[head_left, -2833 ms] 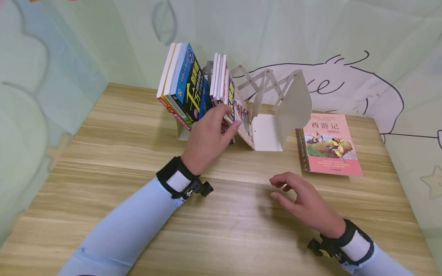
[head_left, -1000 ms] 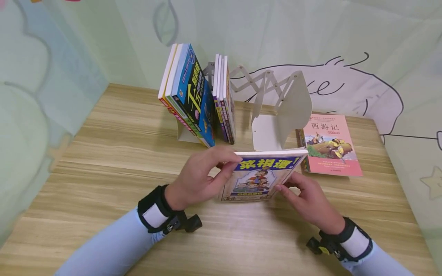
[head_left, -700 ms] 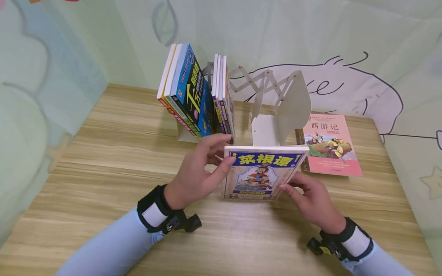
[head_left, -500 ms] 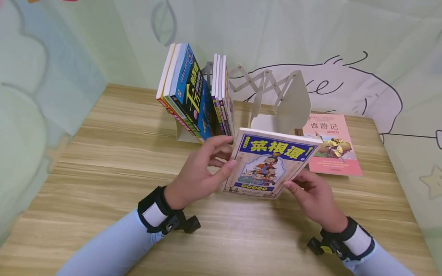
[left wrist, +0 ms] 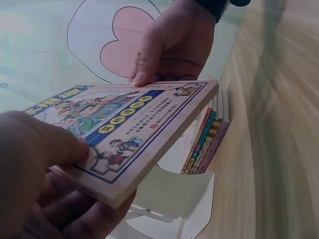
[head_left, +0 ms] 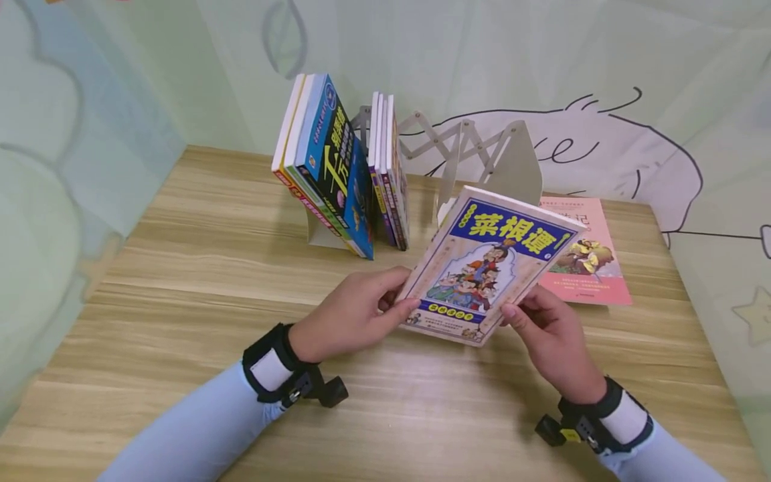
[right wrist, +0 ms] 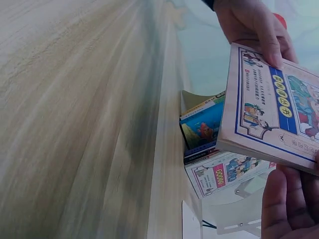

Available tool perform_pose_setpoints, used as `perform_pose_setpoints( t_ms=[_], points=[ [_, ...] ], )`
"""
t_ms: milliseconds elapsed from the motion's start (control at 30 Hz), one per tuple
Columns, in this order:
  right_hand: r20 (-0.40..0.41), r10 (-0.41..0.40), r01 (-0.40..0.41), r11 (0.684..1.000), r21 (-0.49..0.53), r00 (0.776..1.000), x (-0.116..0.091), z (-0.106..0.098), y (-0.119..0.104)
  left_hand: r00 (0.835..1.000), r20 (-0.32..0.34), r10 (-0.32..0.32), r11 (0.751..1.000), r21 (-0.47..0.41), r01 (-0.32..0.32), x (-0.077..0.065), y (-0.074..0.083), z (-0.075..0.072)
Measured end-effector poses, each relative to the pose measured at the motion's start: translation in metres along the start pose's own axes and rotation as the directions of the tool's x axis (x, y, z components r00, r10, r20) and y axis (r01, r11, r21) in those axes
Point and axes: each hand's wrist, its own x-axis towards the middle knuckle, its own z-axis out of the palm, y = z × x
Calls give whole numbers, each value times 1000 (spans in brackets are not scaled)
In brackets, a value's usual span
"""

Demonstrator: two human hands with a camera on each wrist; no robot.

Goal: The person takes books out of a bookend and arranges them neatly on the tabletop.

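Observation:
Between both hands, above the table, a beige comic book (head_left: 482,268) with a blue title band is held tilted, cover facing up. My left hand (head_left: 352,314) pinches its left edge, thumb on the cover and fingers underneath. At the right edge my right hand (head_left: 554,338) pinches it the same way. The left wrist view shows the left thumb pressing a lower corner of the comic book (left wrist: 134,119). In the right wrist view both hands grip the comic book (right wrist: 274,99) from opposite sides. Part of each hand's fingers is hidden beneath it.
A white folding bookend rack (head_left: 515,161) stands at the back. Its left part holds thick books (head_left: 325,167), leaning, and several thin books (head_left: 385,174). A pink-covered book (head_left: 593,274) tops a stack at the right, partly hidden by the comic. All stand on a wooden table (head_left: 181,301).
The left hand took the comic book out of the rack and the right hand joined it. Since then the book has risen, tilted back and turned clockwise; the left hand has regripped its left edge.

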Motion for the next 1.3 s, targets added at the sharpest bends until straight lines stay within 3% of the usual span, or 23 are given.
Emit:
perform_pose_setpoints(
  t_ms=[133, 267, 400, 567, 800, 1000, 1167, 1300],
  points=[
    [44, 110, -109, 994, -29, 993, 1, -2, 1, 1000, 0, 22, 998, -61, -22, -1, -2, 2],
    [92, 160, -159, 987, -23, 983, 1, -2, 3, 999, 7, 37, 990, -134, -36, 0, -1, 4],
    [84, 125, -123, 992, -29, 989, 1, 0, 5, 999, 34, 17, 985, -173, -11, 2, 1, 5],
    [52, 57, -55, 998, -31, 997, 2, 0, 8, 994, 90, -58, 984, -163, 73, 4, 3, 3],
    [-83, 8, -12, 999, -43, 997, 5, -9, 14, 993, 100, -61, 997, -42, 66, 4, 1, -1],
    [-187, 23, -43, 994, -104, 982, 9, -28, 20, 984, 160, -84, 995, 72, 73, 2, -1, -1],
    [-328, 81, -115, 990, -86, 941, 14, -46, 24, 979, 175, -102, 991, 106, 85, 1, -3, 1],
    [-402, 166, -183, 983, -4, 900, 17, -63, 28, 980, 175, -96, 989, 124, 75, 0, -4, 1]
  ],
)
